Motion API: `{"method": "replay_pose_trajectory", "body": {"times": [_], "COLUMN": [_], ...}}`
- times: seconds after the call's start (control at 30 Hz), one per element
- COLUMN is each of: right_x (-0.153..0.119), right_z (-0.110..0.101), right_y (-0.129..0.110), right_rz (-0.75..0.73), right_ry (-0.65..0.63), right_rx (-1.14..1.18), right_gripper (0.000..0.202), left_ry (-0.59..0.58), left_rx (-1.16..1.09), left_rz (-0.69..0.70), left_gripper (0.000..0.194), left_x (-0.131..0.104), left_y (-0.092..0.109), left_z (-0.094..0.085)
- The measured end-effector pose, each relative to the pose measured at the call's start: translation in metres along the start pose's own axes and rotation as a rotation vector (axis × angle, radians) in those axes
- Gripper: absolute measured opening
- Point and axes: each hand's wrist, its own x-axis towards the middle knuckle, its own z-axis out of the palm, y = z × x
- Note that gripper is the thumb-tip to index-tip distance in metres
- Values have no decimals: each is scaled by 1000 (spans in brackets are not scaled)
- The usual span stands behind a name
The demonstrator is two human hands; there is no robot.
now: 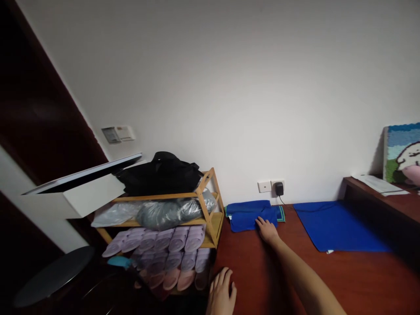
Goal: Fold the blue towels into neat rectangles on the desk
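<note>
My right hand [267,229] reaches forward across the reddish-brown table [252,262]. Its fingers lie stretched out on a folded blue cloth [247,216] near the wall, and the palm sits at the cloth's front right edge. A green-striped edge shows at both ends of the folded cloth. My left hand [222,293] rests at the table's left edge, fingers extended and holding nothing. To the right, a second blue cloth [341,225] lies spread flat, with a small white tag at its front edge.
On the left stands a wooden rack [215,218] with several slippers [179,238], plastic-wrapped items [170,214], a black bag [159,175] and a white box [95,192]. A black plug [278,189] trails a cable behind the cloths. A raised shelf [377,197] borders the right.
</note>
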Motion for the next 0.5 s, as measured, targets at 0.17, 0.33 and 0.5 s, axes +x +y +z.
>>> {"method": "replay_pose_trajectory", "body": {"times": [0.17, 0.33, 0.5], "right_x": [-37, -117, -220], "right_z": [13, 25, 44], "right_y": [-15, -27, -18], "right_rz": [8, 5, 21], "right_ry": [40, 77, 173], "right_rx": [-6, -1, 169], "right_gripper": [59, 59, 58], "left_ry": [-38, -103, -107], "left_rx": [5, -28, -53], "left_rz": [-27, -47, -48], "left_gripper": [46, 47, 48], "left_x": [-1, 1, 6], "left_y": [6, 12, 17], "left_z": [-5, -14, -22]}}
